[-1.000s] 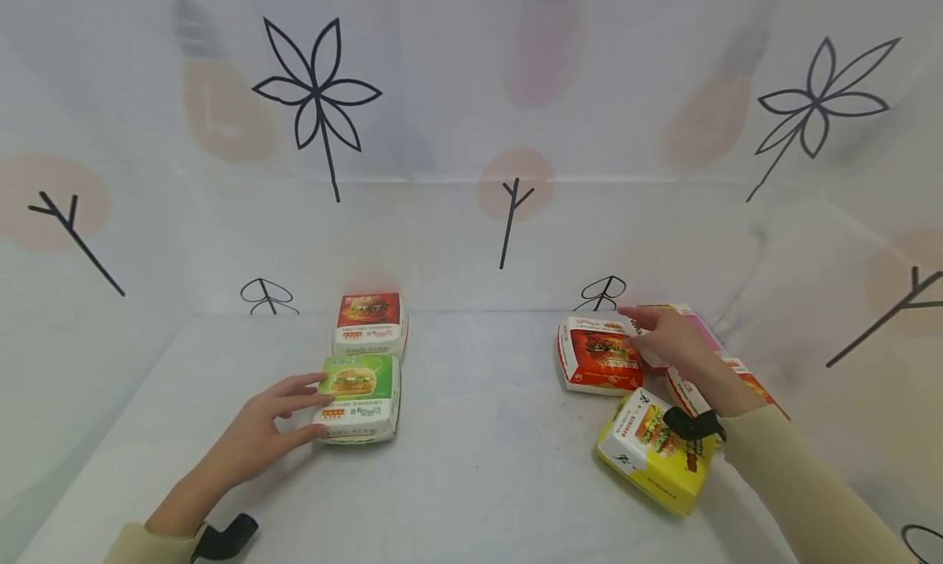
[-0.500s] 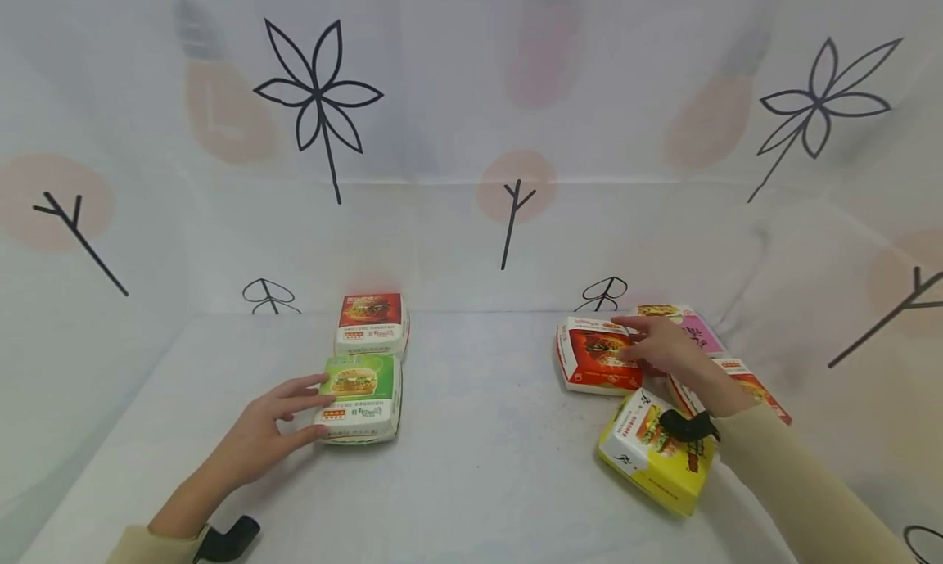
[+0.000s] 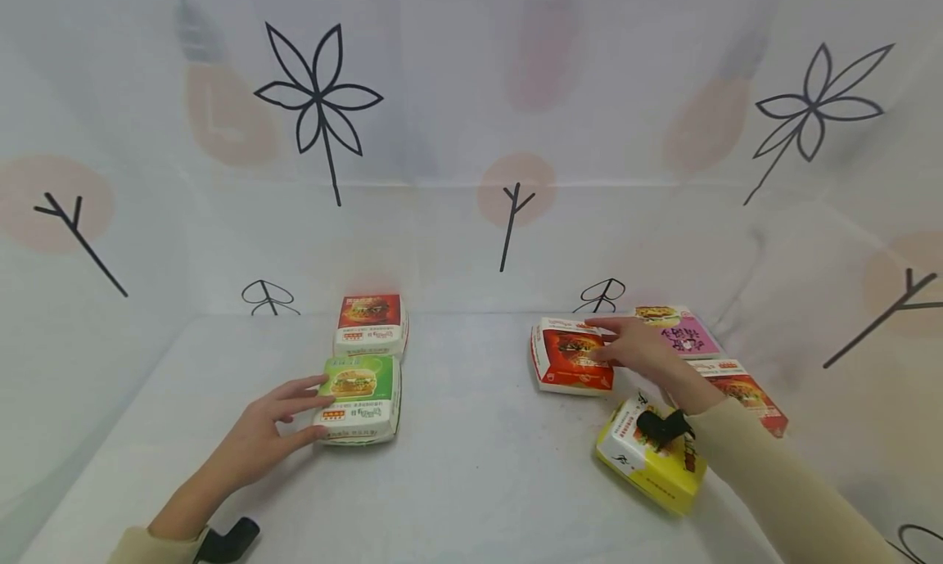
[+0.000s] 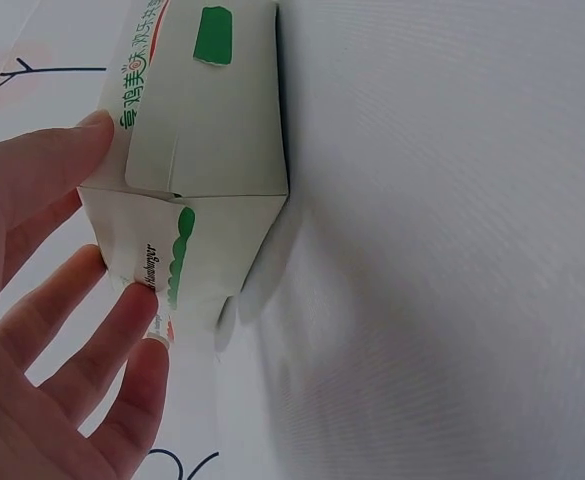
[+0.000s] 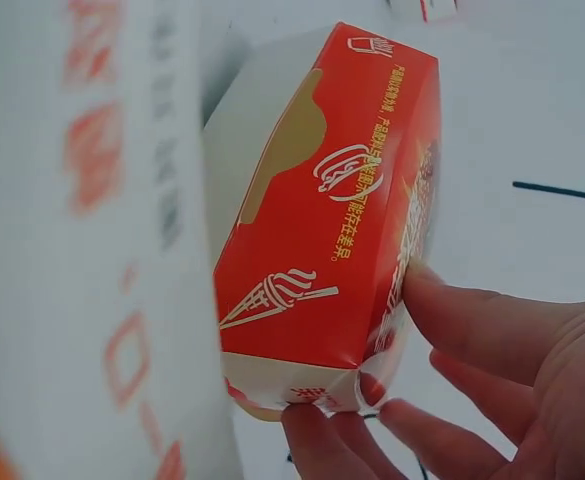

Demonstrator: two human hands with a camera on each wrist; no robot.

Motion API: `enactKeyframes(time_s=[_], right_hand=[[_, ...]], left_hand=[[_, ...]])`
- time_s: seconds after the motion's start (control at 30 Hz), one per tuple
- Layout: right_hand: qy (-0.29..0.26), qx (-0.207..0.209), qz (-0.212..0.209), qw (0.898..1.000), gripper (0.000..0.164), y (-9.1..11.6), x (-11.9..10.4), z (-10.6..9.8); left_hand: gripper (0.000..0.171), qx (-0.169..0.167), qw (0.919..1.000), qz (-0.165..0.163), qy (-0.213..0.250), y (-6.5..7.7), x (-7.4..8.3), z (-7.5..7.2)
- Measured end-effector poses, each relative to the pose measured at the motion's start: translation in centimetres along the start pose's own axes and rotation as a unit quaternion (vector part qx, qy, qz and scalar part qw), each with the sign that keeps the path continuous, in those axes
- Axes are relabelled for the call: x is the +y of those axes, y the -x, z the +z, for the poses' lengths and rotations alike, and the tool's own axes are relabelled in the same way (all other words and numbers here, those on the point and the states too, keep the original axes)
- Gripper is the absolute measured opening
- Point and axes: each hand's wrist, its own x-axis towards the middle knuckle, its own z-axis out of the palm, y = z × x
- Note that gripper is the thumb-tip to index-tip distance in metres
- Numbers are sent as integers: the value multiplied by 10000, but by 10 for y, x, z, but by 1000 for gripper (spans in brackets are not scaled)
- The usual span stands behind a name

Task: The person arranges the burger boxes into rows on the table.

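Observation:
In the head view my left hand (image 3: 259, 433) rests against the left side of a green-and-white burger box (image 3: 359, 399). Its thumb lies on the front edge and the fingertips on the side wall of that box in the left wrist view. At right, my right hand (image 3: 651, 359) holds the right end of a red burger box (image 3: 570, 367), which lies low on the table. The right wrist view shows the thumb on the top face of the red box and fingers bent around its end. Behind the green box sits a red-and-white burger box (image 3: 368, 322).
A yellow burger box (image 3: 659, 478) sits angled below my right wrist. A pink-and-yellow box (image 3: 688, 339) and an orange-red box (image 3: 747, 396) lie behind the right forearm. A printed white cloth (image 3: 457, 245) rises along the table's back.
My right hand has come onto the red burger box and shifted it left, apart from the pink and orange-red boxes. The left hand and the green box have stayed in place.

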Motion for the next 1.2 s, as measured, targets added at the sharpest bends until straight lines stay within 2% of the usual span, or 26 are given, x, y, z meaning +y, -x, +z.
enactKeyframes(time_s=[0.07,0.23,0.33,0.57,0.8,1.2], right_hand=[[25,2,-3,10000,68,-2,-3,3],[185,62,-327,9993,64,-11,-11,14],[161,69,-315,9993,62,-15,-17,21],[141,156,-317,9993,60,-24,-36,39],[89,181,-507,9985,60,-31,-56,60],[-16,293,-608,9977,57,-41,-73,82]], left_hand=[[42,3,10000,-5,9,0,1,0],[41,55,9999,66,64,0,2,-2],[40,77,9998,142,71,0,3,-2],[41,25,9999,92,36,-2,-1,1],[42,8,9999,121,42,-3,-4,3],[38,80,9997,226,-47,1,-1,-3]])
